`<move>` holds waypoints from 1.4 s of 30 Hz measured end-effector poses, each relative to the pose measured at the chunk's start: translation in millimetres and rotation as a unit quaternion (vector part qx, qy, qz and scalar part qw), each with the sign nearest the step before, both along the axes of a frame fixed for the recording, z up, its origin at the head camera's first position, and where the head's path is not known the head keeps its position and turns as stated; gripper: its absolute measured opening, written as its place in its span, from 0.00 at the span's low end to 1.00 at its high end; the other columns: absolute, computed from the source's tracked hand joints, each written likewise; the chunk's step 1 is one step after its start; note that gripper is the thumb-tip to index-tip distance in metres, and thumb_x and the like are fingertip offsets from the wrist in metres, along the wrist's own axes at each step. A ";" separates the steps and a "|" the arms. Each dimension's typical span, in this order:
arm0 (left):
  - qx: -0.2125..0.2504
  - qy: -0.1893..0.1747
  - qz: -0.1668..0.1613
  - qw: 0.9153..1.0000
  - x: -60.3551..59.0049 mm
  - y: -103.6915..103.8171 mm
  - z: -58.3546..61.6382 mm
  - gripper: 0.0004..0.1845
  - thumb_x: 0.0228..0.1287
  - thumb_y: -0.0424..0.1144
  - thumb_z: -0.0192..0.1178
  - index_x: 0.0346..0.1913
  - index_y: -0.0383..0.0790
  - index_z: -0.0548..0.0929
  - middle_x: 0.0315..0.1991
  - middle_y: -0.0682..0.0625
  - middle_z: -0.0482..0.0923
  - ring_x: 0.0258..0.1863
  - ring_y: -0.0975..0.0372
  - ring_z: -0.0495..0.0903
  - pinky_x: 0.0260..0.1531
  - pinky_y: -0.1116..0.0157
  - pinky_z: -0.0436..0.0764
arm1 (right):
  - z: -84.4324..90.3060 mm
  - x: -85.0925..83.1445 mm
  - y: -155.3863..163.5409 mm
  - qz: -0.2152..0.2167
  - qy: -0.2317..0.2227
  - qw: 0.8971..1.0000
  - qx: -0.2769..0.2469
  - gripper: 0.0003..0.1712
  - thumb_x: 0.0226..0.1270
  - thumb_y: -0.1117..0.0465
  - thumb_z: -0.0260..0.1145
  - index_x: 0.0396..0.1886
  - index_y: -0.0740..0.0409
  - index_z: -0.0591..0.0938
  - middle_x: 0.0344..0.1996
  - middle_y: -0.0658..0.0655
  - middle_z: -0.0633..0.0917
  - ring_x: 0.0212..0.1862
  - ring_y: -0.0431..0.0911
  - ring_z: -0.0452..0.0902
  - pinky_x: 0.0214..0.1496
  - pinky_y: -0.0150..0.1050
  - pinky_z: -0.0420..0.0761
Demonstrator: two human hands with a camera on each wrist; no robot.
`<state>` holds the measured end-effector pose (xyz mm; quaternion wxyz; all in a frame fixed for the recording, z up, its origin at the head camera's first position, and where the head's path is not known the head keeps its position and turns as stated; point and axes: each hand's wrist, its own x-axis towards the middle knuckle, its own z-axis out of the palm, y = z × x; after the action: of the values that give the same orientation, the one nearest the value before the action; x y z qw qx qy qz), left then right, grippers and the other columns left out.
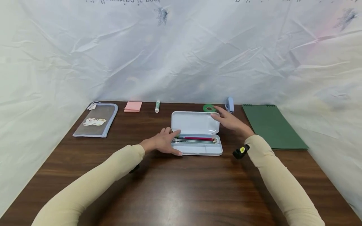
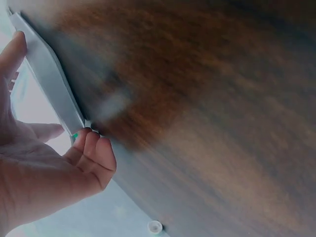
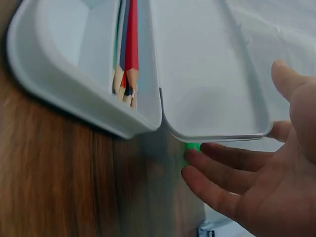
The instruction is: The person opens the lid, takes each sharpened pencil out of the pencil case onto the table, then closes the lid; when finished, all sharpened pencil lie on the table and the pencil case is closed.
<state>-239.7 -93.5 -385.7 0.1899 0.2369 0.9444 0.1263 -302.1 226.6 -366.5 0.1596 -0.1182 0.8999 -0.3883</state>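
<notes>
**Open pencil case at the table's centre**

A white pencil case (image 1: pixel 196 138) lies open mid-table (image 1: pixel 175 188), lid (image 1: pixel 195 123) folded back flat, coloured pencils (image 1: pixel 195 138) in its tray. No readable writing on it. The left hand (image 1: pixel 162 142) rests at the tray's left end, fingers loosely curled against it. The right hand (image 1: pixel 230 121) touches the lid's right edge, fingers straight and slightly spread.

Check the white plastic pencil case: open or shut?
Open. The white plastic pencil case has its lid folded back flat, and coloured pencils show in the tray.
</notes>
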 end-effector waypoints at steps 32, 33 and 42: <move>-0.007 0.012 0.011 1.000 -7.2 3.0 0.0 0.55 0.53 0.68 0.67 0.80 0.50 0.55 0.59 0.41 0.63 0.57 0.52 0.62 0.49 0.60 0.69 | -30.4 41.2 14.8 0.158 0.057 0.982 0.083 0.50 0.59 0.48 0.75 0.76 0.61 0.63 0.48 0.63 0.72 0.45 0.51 0.66 0.45 0.42 0.69; -0.007 0.011 0.012 1.000 -7.0 2.9 -0.2 0.55 0.53 0.68 0.67 0.80 0.50 0.56 0.59 0.41 0.63 0.57 0.52 0.61 0.49 0.59 0.69 | -30.7 41.2 15.0 0.160 0.056 0.982 0.082 0.51 0.58 0.47 0.76 0.76 0.61 0.63 0.48 0.63 0.71 0.46 0.51 0.65 0.46 0.42 0.69; -0.016 0.005 0.006 1.000 -5.1 1.5 0.5 0.55 0.54 0.69 0.66 0.80 0.51 0.55 0.61 0.41 0.63 0.58 0.52 0.62 0.52 0.58 0.71 | -32.8 41.6 14.9 0.169 0.059 0.980 0.088 0.54 0.55 0.46 0.78 0.76 0.61 0.63 0.45 0.61 0.71 0.44 0.49 0.65 0.45 0.42 0.68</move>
<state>-244.8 -92.0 -385.2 0.1878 0.2289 0.9487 0.1111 -260.5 241.5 -399.3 0.1790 -0.2767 0.9055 -0.2675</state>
